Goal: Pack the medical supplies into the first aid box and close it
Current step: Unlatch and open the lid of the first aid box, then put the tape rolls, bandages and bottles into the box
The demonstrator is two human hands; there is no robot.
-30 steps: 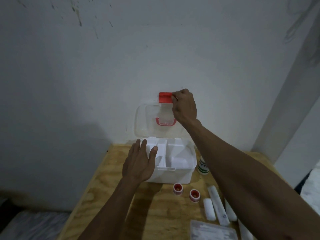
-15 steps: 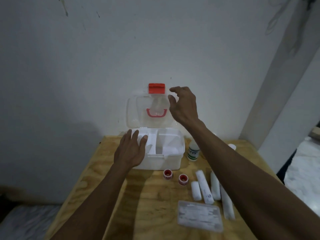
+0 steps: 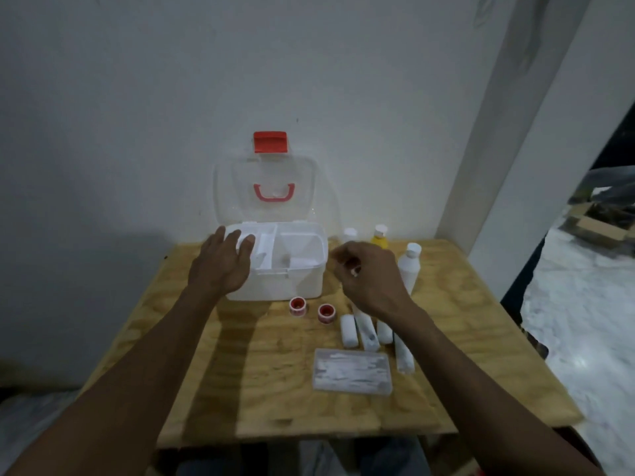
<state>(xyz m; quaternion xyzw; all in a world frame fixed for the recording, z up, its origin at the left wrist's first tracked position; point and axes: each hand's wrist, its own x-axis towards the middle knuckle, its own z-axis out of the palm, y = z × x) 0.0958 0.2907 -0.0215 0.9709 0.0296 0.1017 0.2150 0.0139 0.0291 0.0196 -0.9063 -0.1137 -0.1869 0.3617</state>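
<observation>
The white first aid box [image 3: 302,285] stands at the back of the wooden table [image 3: 275,389], its clear lid [image 3: 226,187] with a red latch [image 3: 270,141] upright against the wall. My left hand [image 3: 223,266] rests flat on the box's left corner. My right hand [image 3: 369,278] hovers to the right of the box, fingers loosely curled, nothing in it. Two red tape rolls [image 3: 298,305] [image 3: 326,313] lie in front of the box. Several white bandage rolls [image 3: 348,331] and a flat clear packet [image 3: 353,371] lie at the right. A white bottle [image 3: 410,266] and a yellow bottle [image 3: 379,238] stand behind my right hand.
A small white container [image 3: 349,233] stands by the wall, right of the box. The wall rises directly behind the table. A white pillar [image 3: 498,166] is at the right, with floor clutter beyond it. The table's near left part is bare wood.
My right hand let go of the red latch and came down to the right of the box. The lid stays upright. My left hand stays on the box.
</observation>
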